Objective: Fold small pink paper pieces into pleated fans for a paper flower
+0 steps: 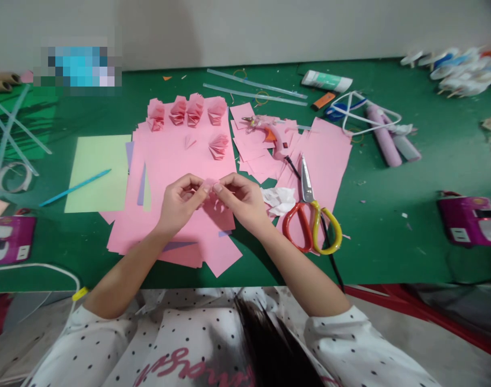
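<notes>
My left hand (186, 200) and my right hand (239, 200) meet over a stack of pink paper (177, 161). Between both thumbs and fingertips I pinch a small pink paper piece (211, 184); its lower part is mostly hidden by my fingers. Several pleated pink paper pieces (194, 110) stand in a row at the top of the stack. Closer to my hands sits another pleated piece (218, 147), and a small folded scrap (189, 142) lies to its left.
On the right lie scissors (307, 183) with red and yellow handles, crumpled white tissue (278, 200) and a pink glue gun (272, 134) on paper squares. Clear glue sticks (253, 94) lie behind. To the left, a blue pen (75, 187) rests across pale green paper (100, 156).
</notes>
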A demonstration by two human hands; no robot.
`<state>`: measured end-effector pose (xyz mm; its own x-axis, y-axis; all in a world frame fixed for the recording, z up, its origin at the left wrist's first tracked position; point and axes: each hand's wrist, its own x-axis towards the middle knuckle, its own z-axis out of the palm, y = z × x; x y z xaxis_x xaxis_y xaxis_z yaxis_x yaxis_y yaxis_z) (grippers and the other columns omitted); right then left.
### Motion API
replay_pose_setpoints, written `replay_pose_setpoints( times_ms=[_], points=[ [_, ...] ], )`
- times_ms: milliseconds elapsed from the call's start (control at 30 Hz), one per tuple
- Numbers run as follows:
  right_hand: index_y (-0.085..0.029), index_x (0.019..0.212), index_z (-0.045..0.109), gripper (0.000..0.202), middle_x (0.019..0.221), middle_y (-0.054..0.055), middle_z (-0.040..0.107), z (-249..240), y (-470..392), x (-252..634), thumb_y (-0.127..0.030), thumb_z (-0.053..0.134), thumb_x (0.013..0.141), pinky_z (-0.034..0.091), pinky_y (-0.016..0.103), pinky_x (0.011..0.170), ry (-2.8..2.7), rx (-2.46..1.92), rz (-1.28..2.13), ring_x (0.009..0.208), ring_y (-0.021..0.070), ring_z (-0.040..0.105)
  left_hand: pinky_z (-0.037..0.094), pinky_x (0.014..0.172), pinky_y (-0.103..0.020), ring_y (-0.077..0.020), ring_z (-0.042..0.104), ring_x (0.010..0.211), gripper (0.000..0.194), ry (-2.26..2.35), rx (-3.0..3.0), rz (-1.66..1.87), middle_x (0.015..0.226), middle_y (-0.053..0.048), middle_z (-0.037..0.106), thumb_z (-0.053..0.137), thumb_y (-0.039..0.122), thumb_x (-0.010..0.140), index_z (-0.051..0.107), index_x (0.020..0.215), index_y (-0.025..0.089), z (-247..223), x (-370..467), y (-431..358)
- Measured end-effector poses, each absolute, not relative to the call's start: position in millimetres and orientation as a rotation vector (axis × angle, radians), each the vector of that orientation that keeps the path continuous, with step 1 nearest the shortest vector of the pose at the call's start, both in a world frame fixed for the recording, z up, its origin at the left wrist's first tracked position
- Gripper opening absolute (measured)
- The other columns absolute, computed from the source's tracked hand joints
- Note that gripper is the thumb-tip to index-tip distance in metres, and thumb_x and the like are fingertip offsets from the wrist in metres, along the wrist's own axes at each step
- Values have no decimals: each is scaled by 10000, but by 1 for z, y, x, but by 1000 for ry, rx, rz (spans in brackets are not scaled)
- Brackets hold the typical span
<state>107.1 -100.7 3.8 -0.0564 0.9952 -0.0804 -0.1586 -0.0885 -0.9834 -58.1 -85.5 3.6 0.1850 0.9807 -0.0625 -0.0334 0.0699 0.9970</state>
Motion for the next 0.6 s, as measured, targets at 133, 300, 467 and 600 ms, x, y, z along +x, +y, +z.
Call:
replay_pose_setpoints(
  times_ms=[133, 300, 467, 600],
  points=[
    [-206, 761, 691, 450, 656, -27, 664, 3, -99, 108, -615, 873, 713, 468, 253, 535, -1057, -1123, 1383, 549, 95, 549, 496, 523, -221, -87, 573, 553, 370, 1062, 1153, 1029, 699, 5, 650, 861, 505, 795, 691, 852, 181, 2, -60, -83],
    [-214, 778, 729, 413, 687, -14, 703, 0, -98, 108, -582, 896, 697, 507, 264, 535, -1027, -1110, 1397, 560, 106, 584, 548, 557, -214, -109, 661, 654, 456, 1127, 1158, 1071, 815, 1, 686, 889, 516, 757, 642, 995, 216, 1, -59, -84],
    [-208, 792, 743, 382, 686, -16, 704, 1, -98, 108, -539, 909, 699, 504, 254, 509, -992, -1100, 1405, 553, 109, 617, 545, 558, -227, -102, 649, 588, 450, 1196, 1237, 1131, 716, 43, 629, 872, 538, 769, 562, 857, 223, -2, -58, -87],
    [-208, 788, 742, 396, 685, -17, 712, 0, -98, 107, -535, 929, 667, 508, 257, 510, -988, -1101, 1406, 547, 110, 618, 530, 560, -234, -103, 644, 593, 387, 1177, 1301, 1127, 721, 22, 663, 846, 533, 803, 640, 816, 206, -4, -58, -87]
  ],
)
